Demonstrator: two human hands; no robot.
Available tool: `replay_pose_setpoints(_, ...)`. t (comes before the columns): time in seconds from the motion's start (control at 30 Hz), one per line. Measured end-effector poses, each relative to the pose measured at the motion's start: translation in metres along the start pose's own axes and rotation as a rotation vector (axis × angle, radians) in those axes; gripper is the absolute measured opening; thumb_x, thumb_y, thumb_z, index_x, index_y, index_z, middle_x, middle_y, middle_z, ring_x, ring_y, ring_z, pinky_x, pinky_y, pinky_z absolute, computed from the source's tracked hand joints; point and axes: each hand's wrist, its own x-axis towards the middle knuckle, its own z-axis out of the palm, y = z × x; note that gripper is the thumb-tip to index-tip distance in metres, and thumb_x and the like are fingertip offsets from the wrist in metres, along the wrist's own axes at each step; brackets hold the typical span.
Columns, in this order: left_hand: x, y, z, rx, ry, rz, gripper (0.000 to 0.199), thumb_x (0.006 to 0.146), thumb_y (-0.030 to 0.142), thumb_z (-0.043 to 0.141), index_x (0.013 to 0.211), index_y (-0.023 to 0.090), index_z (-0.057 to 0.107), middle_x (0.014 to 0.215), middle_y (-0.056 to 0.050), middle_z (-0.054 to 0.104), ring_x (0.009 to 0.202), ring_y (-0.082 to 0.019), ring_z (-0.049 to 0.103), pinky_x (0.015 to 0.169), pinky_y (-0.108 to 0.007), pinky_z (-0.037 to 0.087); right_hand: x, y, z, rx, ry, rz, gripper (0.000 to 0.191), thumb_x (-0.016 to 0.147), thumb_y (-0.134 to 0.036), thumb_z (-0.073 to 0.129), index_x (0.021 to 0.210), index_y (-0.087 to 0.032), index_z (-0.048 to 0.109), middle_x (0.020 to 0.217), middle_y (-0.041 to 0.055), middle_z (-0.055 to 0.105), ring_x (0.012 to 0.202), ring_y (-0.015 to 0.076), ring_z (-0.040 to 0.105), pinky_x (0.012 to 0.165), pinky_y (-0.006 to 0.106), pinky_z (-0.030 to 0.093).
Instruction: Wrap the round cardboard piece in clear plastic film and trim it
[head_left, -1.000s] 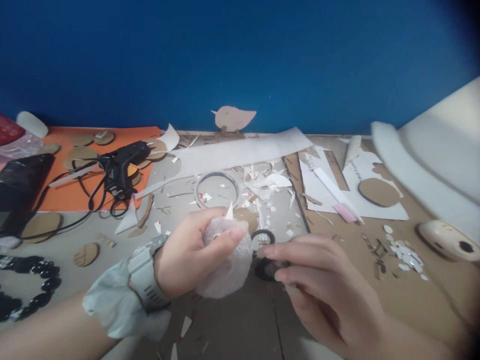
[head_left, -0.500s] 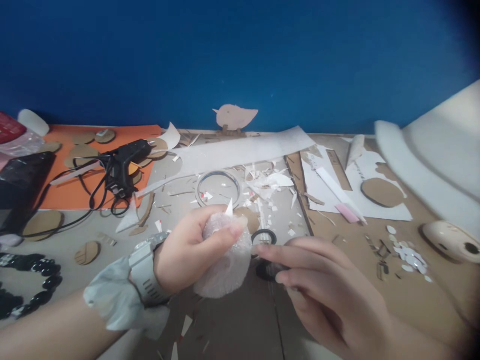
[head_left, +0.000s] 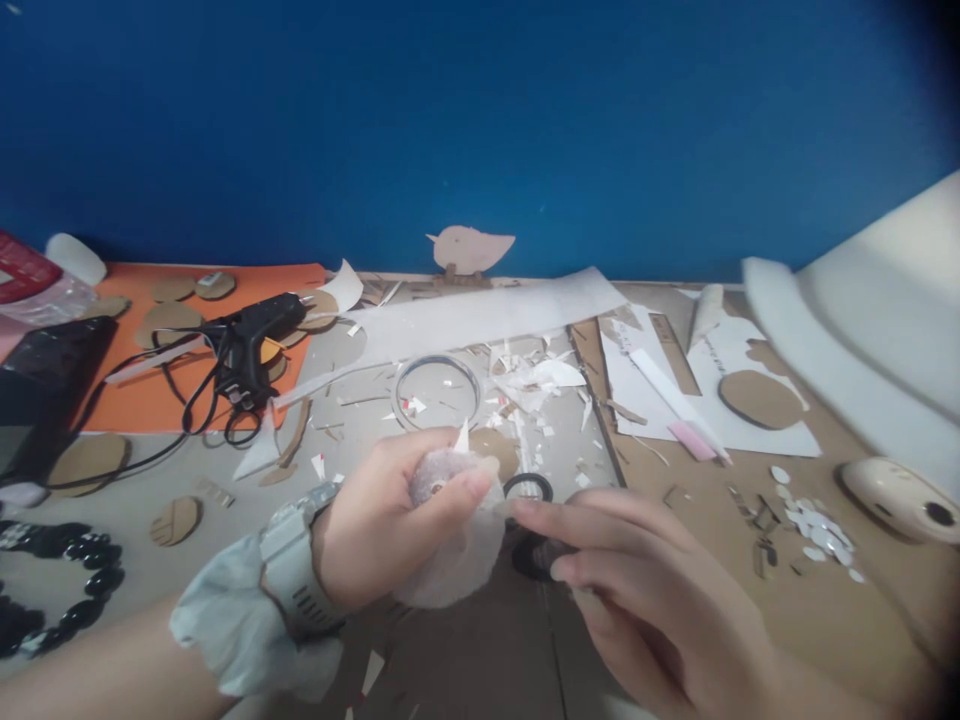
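My left hand [head_left: 390, 520] is closed around a rounded white piece that looks like bubble wrap [head_left: 457, 565]. Its thumb presses on the front, near a small round spot. A white pointed tip [head_left: 463, 436] sticks up from the top. On the right, my right hand [head_left: 652, 580] has its fingers stretched toward the piece. The index fingertip is at the piece's right edge; whether it touches, I cannot tell. Behind these fingers are two black ring handles [head_left: 531, 487], like those of scissors, partly hidden.
A black glue gun [head_left: 244, 360] with its cord lies on orange paper [head_left: 180, 395] at the left. A clear tape ring [head_left: 397, 385] and paper scraps lie in the middle. At the back stands a pink bird cutout [head_left: 476, 250]. White discs [head_left: 821, 530] lie at the right.
The view has tilted up slightly. The white piece has turned a little in my left hand, and a round spot now shows on it. My right hand stays nearly in place.
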Motion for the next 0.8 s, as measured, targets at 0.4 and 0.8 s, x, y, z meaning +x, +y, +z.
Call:
replay_pose_setpoints(0.4,0.0023,0.0028,-0.0069,-0.279,-0.229,-0.070,0.016,0.074,0.030,0.063,0.077,0.016,0.055,0.065,0.003,0.053,0.054,-0.008,0.046,0.048,-0.016,0.038,0.0036,-0.0010,0.0006,0.074,0.032,0.014,0.022,0.076,-0.002,0.048,0.090,-0.019,0.051,0.103,0.0100,0.068,0.088,0.0171,0.062,0.078,0.029,0.052)
replay_pose_setpoints(0.8,-0.0021,-0.0003,-0.0030,-0.371,-0.101,-0.141,0.018,0.081,0.034,0.056,0.076,0.017,0.058,0.066,0.000,0.052,0.061,-0.012,0.048,0.058,-0.020,0.044,0.0012,-0.0013,0.0011,0.110,0.075,-0.016,0.021,0.072,-0.003,0.048,0.085,-0.019,0.051,0.097,0.0060,0.069,0.083,0.0149,0.062,0.073,0.026,0.053)
